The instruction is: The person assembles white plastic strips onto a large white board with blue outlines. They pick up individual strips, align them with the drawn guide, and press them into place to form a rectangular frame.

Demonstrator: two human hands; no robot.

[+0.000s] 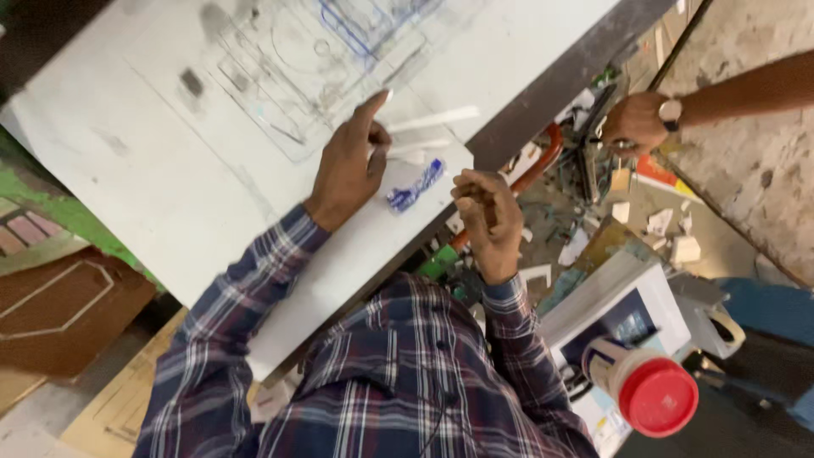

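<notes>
My left hand [346, 165] lies on a large white board [170, 195] that carries pencil and blue pen sketches [322, 51]. Its index finger points up the board, and thumb and fingers pinch the end of a thin white strip [417, 147]. A second white strip [434, 119] lies just above it. A blue-and-white crumpled wrapper [415, 187] sits between my hands near the board's corner. My right hand [487, 216] hovers past the board's edge with its fingers curled in; I see nothing in it.
Another person's hand with a wristwatch [638, 121] reaches into scattered scraps and tools [610, 195] at the upper right. A white box-shaped machine [623, 309] and a jar with a red cap [649, 388] stand at the lower right. Brown panels [59, 305] lie at the left.
</notes>
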